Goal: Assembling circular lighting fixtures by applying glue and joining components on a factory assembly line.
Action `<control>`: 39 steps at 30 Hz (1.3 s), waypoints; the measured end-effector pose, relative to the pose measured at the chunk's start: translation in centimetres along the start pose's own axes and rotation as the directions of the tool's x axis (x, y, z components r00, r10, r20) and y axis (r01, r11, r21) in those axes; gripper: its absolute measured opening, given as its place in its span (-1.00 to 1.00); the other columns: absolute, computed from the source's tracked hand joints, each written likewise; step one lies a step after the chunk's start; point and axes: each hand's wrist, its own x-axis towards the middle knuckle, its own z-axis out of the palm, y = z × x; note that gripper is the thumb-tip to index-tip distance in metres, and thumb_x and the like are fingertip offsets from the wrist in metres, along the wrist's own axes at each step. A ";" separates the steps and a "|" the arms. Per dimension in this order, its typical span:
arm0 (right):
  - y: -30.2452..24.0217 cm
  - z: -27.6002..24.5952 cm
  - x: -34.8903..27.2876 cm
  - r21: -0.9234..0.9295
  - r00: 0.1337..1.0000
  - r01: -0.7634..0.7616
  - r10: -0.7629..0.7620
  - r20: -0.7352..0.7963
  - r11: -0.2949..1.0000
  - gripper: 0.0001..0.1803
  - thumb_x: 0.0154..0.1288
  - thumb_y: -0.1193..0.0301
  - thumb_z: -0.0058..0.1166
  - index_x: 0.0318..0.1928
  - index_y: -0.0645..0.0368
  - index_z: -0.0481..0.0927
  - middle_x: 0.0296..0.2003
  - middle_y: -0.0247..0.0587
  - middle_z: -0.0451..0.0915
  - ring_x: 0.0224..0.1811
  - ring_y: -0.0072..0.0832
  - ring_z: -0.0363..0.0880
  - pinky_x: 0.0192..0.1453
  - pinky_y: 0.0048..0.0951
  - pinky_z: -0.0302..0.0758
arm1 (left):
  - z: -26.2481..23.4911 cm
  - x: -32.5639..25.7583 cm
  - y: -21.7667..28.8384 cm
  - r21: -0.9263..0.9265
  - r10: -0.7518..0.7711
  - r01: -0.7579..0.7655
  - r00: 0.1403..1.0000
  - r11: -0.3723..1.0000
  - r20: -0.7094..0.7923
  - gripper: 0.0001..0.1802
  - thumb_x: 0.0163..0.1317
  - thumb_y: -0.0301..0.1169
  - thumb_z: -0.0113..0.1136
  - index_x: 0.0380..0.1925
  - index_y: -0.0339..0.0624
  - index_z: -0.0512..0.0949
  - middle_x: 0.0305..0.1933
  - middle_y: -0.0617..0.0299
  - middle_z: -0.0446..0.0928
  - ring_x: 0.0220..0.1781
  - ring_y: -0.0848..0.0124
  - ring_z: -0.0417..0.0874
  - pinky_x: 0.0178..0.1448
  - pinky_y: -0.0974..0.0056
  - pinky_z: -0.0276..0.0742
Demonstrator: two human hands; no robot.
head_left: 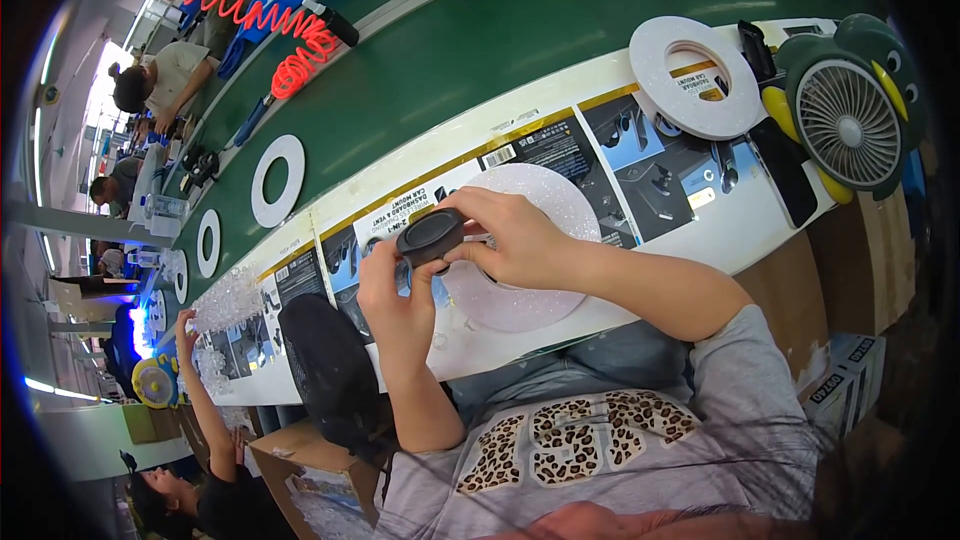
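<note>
Both hands meet over the table around a black oval plastic part (432, 236) with a raised rim and recessed face. My left hand (396, 302) pinches it from the near left, thumb and fingers at its edge. My right hand (518, 238) grips its right side, fingers curled and thumb tucked below. Its underside and exact kind are hidden by the fingers. Under my right hand and wrist lies a large white speckled disc (548, 198), partly covered. Printed cardboard sheets (545, 155) with dark product pictures lie flat on the white table beneath.
Thick white rings (648, 90) and a green animal-shaped fan (848, 130) stand at right. Beyond runs a green conveyor belt (400, 110) carrying white rings (278, 180). A black mesh item (325, 370) and clear plastic bags (228, 302) lie left, near a co-worker's outstretched arm (205, 400).
</note>
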 end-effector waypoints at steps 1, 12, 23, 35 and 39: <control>0.1 0.0 0.0 -0.008 1.000 0.000 0.000 -0.002 1.000 -0.61 0.14 0.56 0.24 0.00 0.29 0.47 -0.12 -0.04 0.57 -0.08 -0.14 0.63 0.01 -0.28 0.66 | 0.1 0.0 0.0 0.001 -0.007 0.007 1.000 1.000 0.002 -0.71 0.01 -0.47 0.44 -0.31 -0.28 0.52 -0.38 0.11 0.55 -0.32 0.17 0.50 -0.18 0.19 0.43; 0.5 0.0 0.0 -0.030 1.000 -0.020 0.020 -0.009 0.999 -0.60 0.15 0.53 0.24 0.01 0.28 0.47 -0.11 -0.02 0.56 -0.07 -0.11 0.63 0.03 -0.26 0.66 | 0.5 0.1 -0.5 -0.007 -0.032 0.032 0.999 0.999 0.021 -0.71 0.01 -0.47 0.43 -0.32 -0.29 0.51 -0.39 0.11 0.54 -0.32 0.17 0.51 -0.19 0.19 0.44; 0.7 -0.1 0.0 -0.040 1.000 -0.014 0.014 -0.008 0.999 -0.58 0.14 0.57 0.23 0.03 0.31 0.46 -0.08 -0.01 0.55 -0.05 -0.12 0.62 0.06 -0.29 0.65 | 0.5 0.3 -0.6 -0.019 0.006 -0.006 1.000 1.000 0.014 -0.72 0.01 -0.50 0.42 -0.30 -0.29 0.52 -0.39 0.12 0.54 -0.32 0.21 0.53 -0.19 0.21 0.46; 0.7 -0.2 0.0 0.036 0.998 -0.012 0.014 -0.059 0.999 -0.56 0.11 0.67 0.16 0.05 0.27 0.45 -0.07 -0.04 0.53 -0.03 -0.15 0.61 0.08 -0.29 0.64 | 0.8 0.9 -0.8 0.005 0.078 -0.079 0.996 0.997 0.050 -0.71 0.08 -0.47 0.38 -0.25 -0.31 0.48 -0.35 0.08 0.50 -0.29 0.15 0.52 -0.17 0.19 0.45; 0.7 0.0 0.1 0.008 0.998 -0.003 0.004 -0.058 1.000 -0.58 0.12 0.67 0.15 0.03 0.25 0.45 -0.08 -0.06 0.53 -0.04 -0.15 0.61 0.06 -0.29 0.64 | 0.9 1.0 -1.0 -0.029 0.075 -0.074 0.996 0.997 0.041 -0.72 0.06 -0.51 0.36 -0.25 -0.30 0.48 -0.34 0.08 0.50 -0.27 0.14 0.51 -0.15 0.18 0.44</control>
